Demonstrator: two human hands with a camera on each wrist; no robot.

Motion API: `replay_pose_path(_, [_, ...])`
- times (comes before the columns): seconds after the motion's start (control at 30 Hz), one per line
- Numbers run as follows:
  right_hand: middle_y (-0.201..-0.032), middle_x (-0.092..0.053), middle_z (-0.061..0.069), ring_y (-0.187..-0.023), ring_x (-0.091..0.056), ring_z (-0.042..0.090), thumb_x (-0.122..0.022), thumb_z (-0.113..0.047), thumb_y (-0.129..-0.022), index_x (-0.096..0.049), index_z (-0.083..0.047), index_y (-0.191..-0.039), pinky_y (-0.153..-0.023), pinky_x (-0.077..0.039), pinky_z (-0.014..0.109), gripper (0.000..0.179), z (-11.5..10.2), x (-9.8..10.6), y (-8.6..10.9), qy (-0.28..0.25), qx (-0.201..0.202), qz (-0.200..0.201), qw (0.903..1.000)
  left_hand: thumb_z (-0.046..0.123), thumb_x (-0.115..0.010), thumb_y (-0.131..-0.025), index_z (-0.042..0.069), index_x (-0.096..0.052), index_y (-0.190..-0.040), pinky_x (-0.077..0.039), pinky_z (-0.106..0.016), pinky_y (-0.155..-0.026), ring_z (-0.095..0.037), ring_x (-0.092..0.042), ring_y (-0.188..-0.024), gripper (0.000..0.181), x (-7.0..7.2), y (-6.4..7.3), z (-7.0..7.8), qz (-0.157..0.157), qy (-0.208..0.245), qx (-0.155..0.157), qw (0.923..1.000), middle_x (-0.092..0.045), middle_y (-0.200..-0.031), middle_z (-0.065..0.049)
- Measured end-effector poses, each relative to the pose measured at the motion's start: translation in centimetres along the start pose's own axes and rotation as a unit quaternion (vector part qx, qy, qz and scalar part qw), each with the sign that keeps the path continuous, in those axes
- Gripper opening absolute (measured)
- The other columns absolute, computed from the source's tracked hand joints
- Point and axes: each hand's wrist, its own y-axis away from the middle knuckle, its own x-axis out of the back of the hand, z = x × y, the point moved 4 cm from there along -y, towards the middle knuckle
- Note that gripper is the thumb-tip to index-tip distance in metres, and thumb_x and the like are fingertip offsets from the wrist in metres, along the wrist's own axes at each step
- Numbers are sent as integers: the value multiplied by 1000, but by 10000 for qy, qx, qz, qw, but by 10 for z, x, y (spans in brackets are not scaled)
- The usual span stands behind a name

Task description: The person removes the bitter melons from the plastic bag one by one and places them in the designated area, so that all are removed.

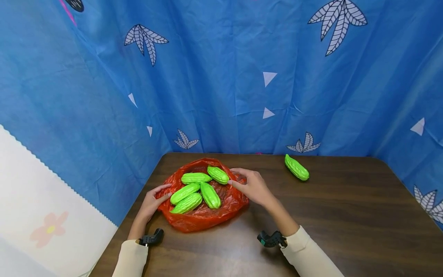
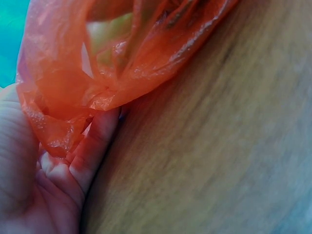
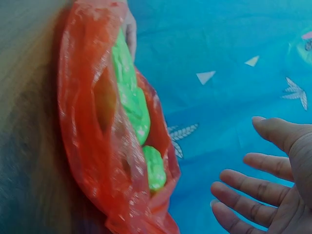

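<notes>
Several bright green bitter melons [image 1: 210, 195] lie in an opened red plastic bag [image 1: 194, 222] on the left part of the table. My left hand [image 1: 149, 204] is at the bag's left rim, thumb and fingers apart and touching the plastic. In the left wrist view, a corner of the bag [image 2: 58, 112] lies between thumb and fingers. Across the bag, my right hand [image 1: 252, 186] is by its right rim, close to the end of one bitter melon [image 1: 218, 175]. The right wrist view shows its fingers [image 3: 253, 187] spread, holding nothing.
One more bitter melon [image 1: 297, 167] lies on the dark wooden table [image 1: 332, 215], near its back edge to the right of the bag. A blue patterned curtain [image 1: 235, 77] hangs behind the table and along both sides. Pale cloth [image 1: 41, 200] is at the left.
</notes>
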Motion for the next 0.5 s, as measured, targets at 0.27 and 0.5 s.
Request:
replay_pose_path(0.27, [-121, -72, 12, -97, -69, 25, -78, -29, -91, -69, -8, -131, -84, -57, 42, 46, -6, -18, 0, 170, 208, -208, 9994, 28, -75, -94, 7, -61, -140, -43, -12, -91, -38, -40, -141, 51, 2, -3, 2, 82, -95, 14, 9999, -48, -151, -20])
replay_pose_path(0.5, [-124, -71, 12, -112, -66, 33, -78, -24, -91, -70, -4, -126, -97, -51, 51, 42, -8, -34, 6, 160, 364, -408, 9984, 26, -74, -95, 7, -61, -140, -47, -16, -91, -38, -43, -139, 50, 1, 1, 2, 17, -2, 58, 10000, -48, -150, -20])
